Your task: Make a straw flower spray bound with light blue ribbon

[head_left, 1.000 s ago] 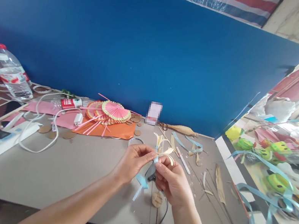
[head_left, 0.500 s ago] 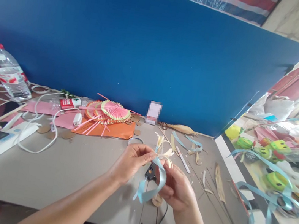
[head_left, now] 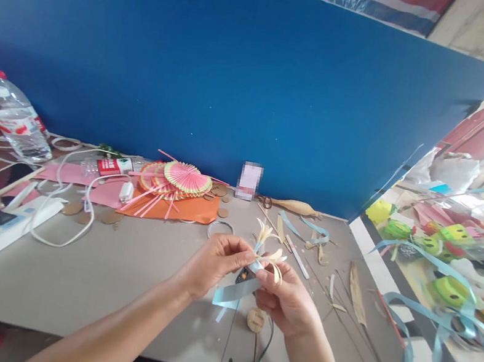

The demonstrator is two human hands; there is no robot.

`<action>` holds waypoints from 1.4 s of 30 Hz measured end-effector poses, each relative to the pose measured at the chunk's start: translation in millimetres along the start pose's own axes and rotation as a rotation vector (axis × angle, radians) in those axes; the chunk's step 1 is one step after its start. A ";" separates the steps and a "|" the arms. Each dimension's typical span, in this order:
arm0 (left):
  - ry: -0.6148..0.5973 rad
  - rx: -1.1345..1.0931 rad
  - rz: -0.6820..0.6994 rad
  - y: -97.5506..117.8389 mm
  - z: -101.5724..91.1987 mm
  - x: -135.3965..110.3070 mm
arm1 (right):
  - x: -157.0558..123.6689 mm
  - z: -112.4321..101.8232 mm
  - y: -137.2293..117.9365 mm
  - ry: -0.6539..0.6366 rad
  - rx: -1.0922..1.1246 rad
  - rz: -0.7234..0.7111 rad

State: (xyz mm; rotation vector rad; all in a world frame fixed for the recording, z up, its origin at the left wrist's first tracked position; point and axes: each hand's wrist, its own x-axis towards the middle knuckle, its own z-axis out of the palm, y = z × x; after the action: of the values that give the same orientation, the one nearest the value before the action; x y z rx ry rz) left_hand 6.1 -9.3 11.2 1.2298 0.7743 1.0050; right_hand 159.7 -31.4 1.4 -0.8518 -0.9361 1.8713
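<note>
Blue ribbon [head_left: 231, 293] no longer looped, flat in pinching grip of left hand [head_left: 213, 263] and right hand [head_left: 289, 301], black tool [head_left: 244, 277] behind.

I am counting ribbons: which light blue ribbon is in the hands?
The short light blue ribbon pinched between left hand and right hand; the others lie untouched farther off.

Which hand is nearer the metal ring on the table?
Left. The left hand sits just in front of the metal ring; the right hand is farther, off to its right.
</note>
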 end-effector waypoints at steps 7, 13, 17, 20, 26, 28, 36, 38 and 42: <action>-0.011 -0.015 -0.025 0.4 2.5 0.2 | -2.2 0.8 -5.4 0.052 -0.116 -0.134; -0.003 -0.073 -0.050 -1.3 2.9 0.1 | -2.5 -1.9 -11.3 0.109 -0.442 -0.281; 0.034 -0.059 -0.055 -5.4 0.4 1.1 | -3.5 -5.0 -13.8 0.296 -0.724 -0.424; 0.054 -0.060 -0.049 -7.1 -0.6 1.5 | -5.2 -6.2 -14.5 0.400 -0.827 -0.488; 0.018 -0.098 -0.118 -2.9 0.2 -0.7 | -6.4 -6.4 -15.6 0.353 -0.759 -0.445; 0.004 -0.104 -0.140 -1.6 0.4 -1.6 | -6.9 -6.8 -17.3 0.359 -0.810 -0.453; -0.011 -0.095 -0.100 -0.5 -0.9 -0.1 | -9.2 0.6 -29.9 0.156 -0.642 -0.310; -0.012 -0.103 -0.096 -0.1 -0.8 0.3 | -6.4 1.2 -29.5 0.135 -0.627 -0.297; -0.017 -0.120 -0.093 -0.5 0.5 0.3 | 0.7 -0.6 -22.9 0.175 -0.726 -0.356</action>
State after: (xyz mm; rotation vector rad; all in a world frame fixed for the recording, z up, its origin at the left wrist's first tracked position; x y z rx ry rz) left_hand 6.7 -9.2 10.8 1.0885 0.7408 0.9502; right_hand 168.8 -22.5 20.5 -1.1514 -1.5704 1.1236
